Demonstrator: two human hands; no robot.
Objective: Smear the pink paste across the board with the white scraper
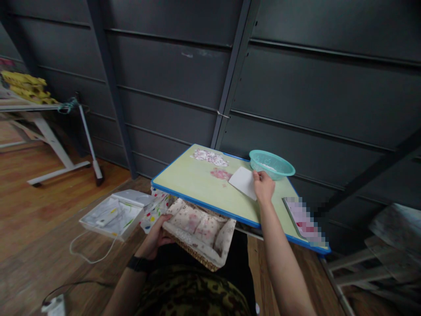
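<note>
My left hand (161, 230) grips the left side of a cloth-lined wicker basket (200, 226), held tilted below the front edge of the table. Pinkish bits lie inside it on the patterned lining. My right hand (264, 186) pinches a white card (243, 181) that rests low over the yellow tabletop (194, 184). Left of the card is a patch of small pink pieces (220, 174). Farther back lies a heap of whitish-purple pieces (210, 157). Just beyond my right hand stands a turquoise plastic basket (272, 163) with some white pieces in it.
A pixelated flat object (304, 221) lies at the table's right end. On the floor to the left are an open white box (113, 215) with a cable and a power strip (55, 306). Dark metal panels (171, 87) rise behind the table.
</note>
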